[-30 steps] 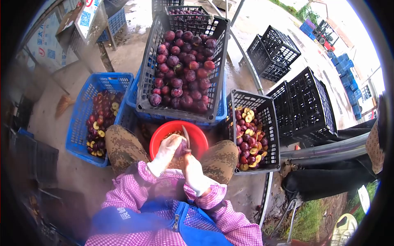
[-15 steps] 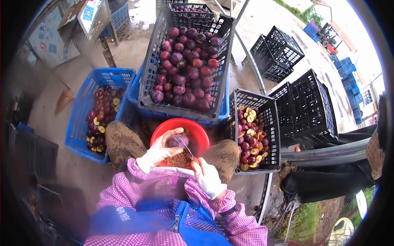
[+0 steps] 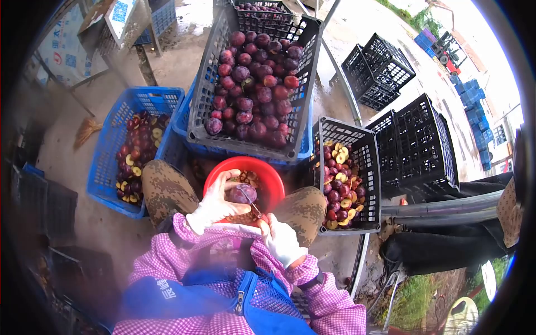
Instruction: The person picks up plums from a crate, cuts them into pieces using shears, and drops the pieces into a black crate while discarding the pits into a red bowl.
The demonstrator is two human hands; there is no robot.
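Observation:
My left hand (image 3: pixel 216 204), in a white glove with bare fingertips, grips a whole dark plum (image 3: pixel 242 194). In my right hand (image 3: pixel 280 239), also gloved, is a small knife (image 3: pixel 252 205), its thin blade lying against the plum. Both hands are over a red basin (image 3: pixel 269 177) between the knees, which holds small brownish pieces, probably pits. Beyond the basin a black crate (image 3: pixel 196 109) full of whole plums rests on a blue one. Cut plums with yellow flesh lie in a blue crate (image 3: pixel 106 162) at left and a black crate (image 3: pixel 373 184) at right.
Empty black crates (image 3: pixel 419 145) stand at the right, with more (image 3: pixel 377 72) behind. Metal pipes (image 3: pixel 441 209) run in from the right edge, beside another person's dark-clothed leg (image 3: pixel 446 248). A broom head (image 3: pixel 87 133) is at left. Blue crates (image 3: pixel 474 117) and a forklift (image 3: pixel 448 53) are farther off.
Over the last second the hands have moved apart, and the plum has come into clear view. The knife blade has swung from upright to slanting against the plum.

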